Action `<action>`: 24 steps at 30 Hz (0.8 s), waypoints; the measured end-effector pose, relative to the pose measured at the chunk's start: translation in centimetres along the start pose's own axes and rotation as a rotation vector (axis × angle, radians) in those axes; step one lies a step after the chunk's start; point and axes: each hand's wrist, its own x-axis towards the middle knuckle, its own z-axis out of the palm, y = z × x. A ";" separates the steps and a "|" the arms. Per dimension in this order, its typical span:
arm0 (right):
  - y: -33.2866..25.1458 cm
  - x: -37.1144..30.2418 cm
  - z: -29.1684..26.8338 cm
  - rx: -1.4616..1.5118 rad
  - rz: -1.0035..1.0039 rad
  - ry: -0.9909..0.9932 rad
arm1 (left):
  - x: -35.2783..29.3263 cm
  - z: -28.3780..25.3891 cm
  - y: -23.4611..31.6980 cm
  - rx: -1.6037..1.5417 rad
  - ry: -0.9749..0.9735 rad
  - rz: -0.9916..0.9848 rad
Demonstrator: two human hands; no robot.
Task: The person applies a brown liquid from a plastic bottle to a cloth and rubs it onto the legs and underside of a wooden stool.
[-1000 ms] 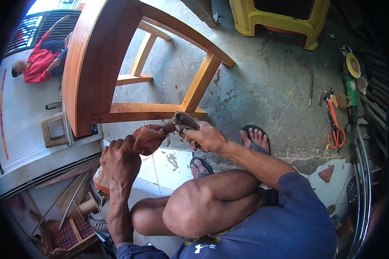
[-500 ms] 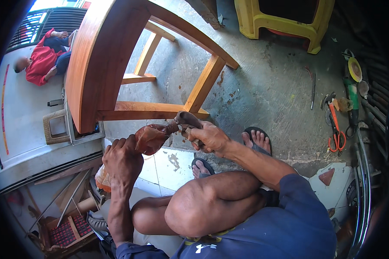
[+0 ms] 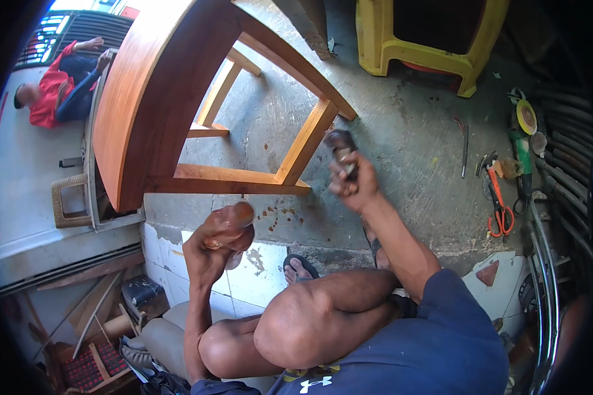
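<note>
My left hand [image 3: 207, 249] is closed round a plastic bottle [image 3: 236, 222] stained with reddish-brown liquid, its neck end pointing up toward the table. Farther right, my right hand [image 3: 357, 187] grips a dark brown, wet-looking rag [image 3: 340, 142], slightly blurred by motion. That rag is close to the outer side of the wooden table's [image 3: 304, 145] lower frame; whether it touches is unclear. The table is orange-brown, with a broad darker panel at the left and slanting legs and rails.
Brown drops spot the concrete floor [image 3: 402, 164] below the table. On the right lie a green angle grinder [image 3: 522, 158], orange-handled scissors [image 3: 500, 214] and metal tubes [image 3: 545, 289]. A yellow plastic stool [image 3: 375, 52] stands beyond. Someone in red [image 3: 46, 99] sits at far left.
The bottle and rag, together before, are now apart. My right hand has carried the rag up and right toward the table frame; my left hand has drawn the bottle down and turned it upward.
</note>
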 end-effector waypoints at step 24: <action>-2.4 6.2 -6.2 -0.036 -0.161 0.192 | 0.3 -1.3 2.1 -0.265 -0.198 -0.230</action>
